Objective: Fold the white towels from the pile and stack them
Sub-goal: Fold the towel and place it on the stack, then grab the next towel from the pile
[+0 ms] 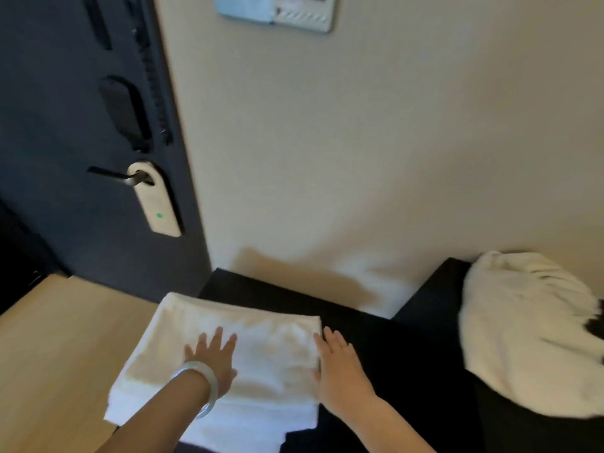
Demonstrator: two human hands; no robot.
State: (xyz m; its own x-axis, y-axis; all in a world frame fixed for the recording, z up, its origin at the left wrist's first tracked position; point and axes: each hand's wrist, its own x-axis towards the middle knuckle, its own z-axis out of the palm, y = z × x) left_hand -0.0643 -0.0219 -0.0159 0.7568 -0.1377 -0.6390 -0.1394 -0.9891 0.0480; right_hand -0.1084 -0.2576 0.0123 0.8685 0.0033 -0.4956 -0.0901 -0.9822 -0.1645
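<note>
A stack of folded white towels (261, 341) lies on a black surface (402, 361) in front of me, with lower layers showing at its near edge. My left hand (212, 361), a pale bangle on its wrist, presses flat on top of the stack with fingers spread. My right hand (340, 371) lies open against the stack's right edge, fingers straight. A loose pile of unfolded white towels (523, 331) sits at the right on a higher black ledge.
A light wooden top (62, 348) adjoins the stack on the left. Behind it stands a dark door (65, 125) with a handle and a white hanger tag (153, 197). A beige wall (359, 142) rises close behind the black surface.
</note>
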